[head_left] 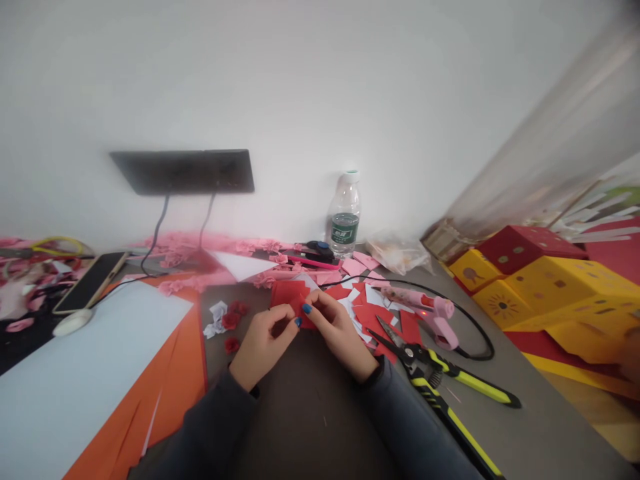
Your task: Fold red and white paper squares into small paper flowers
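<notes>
My left hand [267,343] and my right hand [343,328] meet over the middle of the desk, thumbs and fingertips pinched close together. Between them is a small piece of red paper [299,305], mostly covered by the fingers. Behind and under the fingertips lies more red paper [284,292], and I cannot tell where one piece ends and the other begins. Left of my left hand sit red paper flowers [235,313] and a white paper flower [217,320]. Red scraps [373,313] and white offcuts are strewn right of my right hand.
Open-bladed yellow-and-black snips [425,373] and a corded pink glue gun [425,310], its light lit red, lie at right. A water bottle [345,217] stands by the wall. White sheets [100,360], orange paper [175,360] and a phone [93,281] are left; yellow boxes [565,293] far right.
</notes>
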Available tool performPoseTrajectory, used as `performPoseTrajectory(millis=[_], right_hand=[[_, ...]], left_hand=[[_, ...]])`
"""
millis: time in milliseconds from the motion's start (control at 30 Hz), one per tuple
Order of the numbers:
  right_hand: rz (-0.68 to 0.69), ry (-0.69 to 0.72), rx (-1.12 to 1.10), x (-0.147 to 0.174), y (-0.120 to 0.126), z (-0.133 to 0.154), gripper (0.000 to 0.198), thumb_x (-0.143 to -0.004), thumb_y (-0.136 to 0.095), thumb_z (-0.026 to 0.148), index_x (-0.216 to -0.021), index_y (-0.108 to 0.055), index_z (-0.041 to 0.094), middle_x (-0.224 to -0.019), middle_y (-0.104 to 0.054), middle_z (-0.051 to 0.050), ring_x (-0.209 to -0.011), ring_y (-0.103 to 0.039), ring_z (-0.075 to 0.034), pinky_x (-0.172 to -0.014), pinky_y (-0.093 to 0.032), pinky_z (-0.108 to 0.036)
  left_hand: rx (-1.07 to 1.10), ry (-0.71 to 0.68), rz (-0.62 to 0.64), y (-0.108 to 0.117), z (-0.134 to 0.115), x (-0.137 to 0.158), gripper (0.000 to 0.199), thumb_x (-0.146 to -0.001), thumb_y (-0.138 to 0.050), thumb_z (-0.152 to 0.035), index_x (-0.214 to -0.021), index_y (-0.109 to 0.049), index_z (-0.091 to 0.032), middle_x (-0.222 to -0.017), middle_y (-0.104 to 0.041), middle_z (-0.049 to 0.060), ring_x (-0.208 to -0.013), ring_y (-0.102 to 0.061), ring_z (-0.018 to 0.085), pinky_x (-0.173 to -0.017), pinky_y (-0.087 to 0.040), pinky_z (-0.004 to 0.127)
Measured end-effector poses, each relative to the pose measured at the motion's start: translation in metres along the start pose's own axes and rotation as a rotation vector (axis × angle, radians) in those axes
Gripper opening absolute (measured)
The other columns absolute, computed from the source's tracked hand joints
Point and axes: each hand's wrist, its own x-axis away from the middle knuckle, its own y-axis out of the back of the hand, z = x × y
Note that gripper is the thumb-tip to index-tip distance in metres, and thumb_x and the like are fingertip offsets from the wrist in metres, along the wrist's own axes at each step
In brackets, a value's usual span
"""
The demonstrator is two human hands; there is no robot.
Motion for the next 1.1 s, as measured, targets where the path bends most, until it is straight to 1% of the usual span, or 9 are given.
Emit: performPoseTrajectory(millis=[133, 233, 367, 433, 567, 733, 833, 933, 1100], right_hand=[[0.003, 0.028, -0.012, 0.0001, -0.0002, 0.0013, 0.032, -0.089, -0.058, 0.050, -0.077, -0.052, 0.021, -0.070, -0.047, 0.002, -0.064, -0.043, -0.014, -0.062, -0.039, -0.026], [0.007, 0.042, -0.033, 0.0010, -0.0010, 0.0008, 0.029, -0.091, -0.057, 0.047, -0.079, -0.052, 0.021, -0.073, -0.049, 0.001, -0.066, -0.045, -0.014, -0.065, -0.041, -0.027], [0.019, 0.047, -0.028, 0.0018, -0.0017, -0.0021, 0.026, -0.092, -0.057, 0.043, -0.079, -0.052, 0.021, -0.073, -0.047, 0.002, -0.065, -0.044, -0.013, -0.063, -0.039, -0.026], [0.012, 0.060, -0.019, 0.0018, -0.0014, -0.0029, 0.026, -0.092, -0.057, 0.042, -0.078, -0.052, 0.021, -0.073, -0.046, 0.002, -0.065, -0.043, -0.013, -0.063, -0.038, -0.026], [0.012, 0.059, -0.031, 0.0018, -0.0010, -0.0018, 0.027, -0.091, -0.058, 0.044, -0.078, -0.053, 0.021, -0.074, -0.049, 0.001, -0.068, -0.045, -0.015, -0.066, -0.039, -0.027], [-0.029, 0.071, -0.027, 0.0030, -0.0029, 0.0003, 0.026, -0.090, -0.058, 0.044, -0.078, -0.053, 0.022, -0.075, -0.050, 0.001, -0.071, -0.046, -0.016, -0.069, -0.040, -0.028], [0.020, 0.049, 0.008, 0.0033, -0.0025, 0.0014, 0.025, -0.090, -0.059, 0.043, -0.078, -0.054, 0.021, -0.074, -0.049, 0.001, -0.069, -0.044, -0.015, -0.066, -0.039, -0.028], [0.054, 0.042, 0.054, 0.0030, -0.0017, 0.0025, 0.024, -0.088, -0.061, 0.043, -0.080, -0.055, 0.021, -0.074, -0.050, 0.001, -0.067, -0.044, -0.015, -0.064, -0.038, -0.028], [-0.022, 0.032, -0.030, 0.0027, -0.0021, -0.0013, 0.023, -0.088, -0.061, 0.040, -0.078, -0.055, 0.021, -0.073, -0.048, 0.002, -0.066, -0.042, -0.015, -0.062, -0.036, -0.027]], left_hand=[[-0.011, -0.015, 0.020, -0.0013, -0.0012, 0.0004, 0.019, -0.089, -0.050, -0.028, -0.072, -0.049, -0.019, -0.065, -0.047, -0.004, -0.060, -0.045, 0.013, -0.056, -0.033, 0.023], [-0.022, -0.019, 0.027, -0.0015, -0.0028, 0.0003, 0.024, -0.090, -0.047, -0.027, -0.067, -0.047, -0.019, -0.063, -0.048, -0.003, -0.060, -0.047, 0.013, -0.057, -0.034, 0.023], [-0.034, -0.013, 0.076, -0.0015, -0.0027, 0.0001, 0.027, -0.089, -0.047, -0.026, -0.063, -0.045, -0.019, -0.061, -0.047, -0.003, -0.059, -0.045, 0.013, -0.057, -0.032, 0.024], [-0.020, 0.010, 0.081, -0.0024, -0.0014, -0.0001, 0.024, -0.088, -0.048, -0.026, -0.066, -0.047, -0.019, -0.061, -0.046, -0.003, -0.059, -0.044, 0.013, -0.056, -0.032, 0.024], [0.053, 0.038, 0.063, -0.0048, 0.0016, 0.0002, 0.013, -0.087, -0.052, -0.027, -0.077, -0.053, -0.018, -0.067, -0.047, -0.003, -0.061, -0.044, 0.013, -0.056, -0.034, 0.023], [0.132, 0.026, 0.034, -0.0041, 0.0025, 0.0014, 0.016, -0.086, -0.050, -0.024, -0.071, -0.048, -0.019, -0.066, -0.039, -0.004, -0.061, -0.040, 0.012, -0.057, -0.034, 0.022], [0.108, 0.018, 0.034, -0.0028, 0.0025, 0.0008, 0.017, -0.086, -0.050, -0.024, -0.070, -0.049, -0.019, -0.065, -0.040, -0.004, -0.061, -0.039, 0.012, -0.058, -0.033, 0.023], [0.090, 0.021, 0.021, -0.0029, 0.0026, -0.0003, 0.015, -0.086, -0.051, -0.025, -0.072, -0.051, -0.019, -0.066, -0.044, -0.004, -0.061, -0.042, 0.013, -0.058, -0.033, 0.023], [0.138, 0.032, 0.016, -0.0033, -0.0010, 0.0003, 0.017, -0.087, -0.051, -0.028, -0.073, -0.050, -0.019, -0.068, -0.043, -0.004, -0.062, -0.042, 0.013, -0.058, -0.034, 0.022]])
